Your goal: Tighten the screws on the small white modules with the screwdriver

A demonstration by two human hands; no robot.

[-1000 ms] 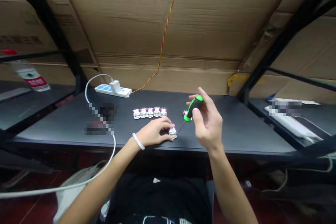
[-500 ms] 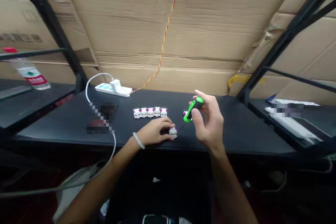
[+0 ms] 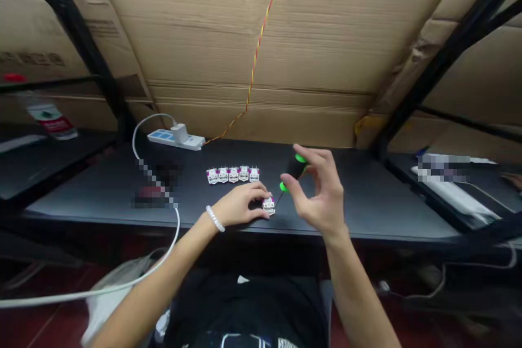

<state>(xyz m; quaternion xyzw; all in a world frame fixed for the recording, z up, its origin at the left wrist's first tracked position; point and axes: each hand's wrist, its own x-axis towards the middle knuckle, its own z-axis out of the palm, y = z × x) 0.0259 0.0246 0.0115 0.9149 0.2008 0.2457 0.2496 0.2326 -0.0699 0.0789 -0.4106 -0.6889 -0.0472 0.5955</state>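
Near the front edge of the black table (image 3: 387, 201), my left hand (image 3: 238, 205) pinches a small white and purple block (image 3: 268, 205) between thumb and fingers. It looks like an electrical part, but its exact kind is unclear. My right hand (image 3: 322, 190) is closed around the black and green handle of a screwdriver (image 3: 294, 167). The thin shaft slants down to the block's right side; whether the tip sits in a screw cannot be made out. Behind my left hand stands a row of several similar white and purple blocks (image 3: 233, 174).
A white power strip (image 3: 175, 138) with a plugged-in charger lies at the back left, its white cable (image 3: 178, 223) running across my left forearm. A twisted red-yellow wire (image 3: 255, 60) hangs along the cardboard wall. Black metal frames flank the table; a bottle (image 3: 53, 119) stands left.
My right hand has shifted slightly left, and the screwdriver's handle now stands more upright. My left hand and the block have stayed in place. The picture's lighting has changed.
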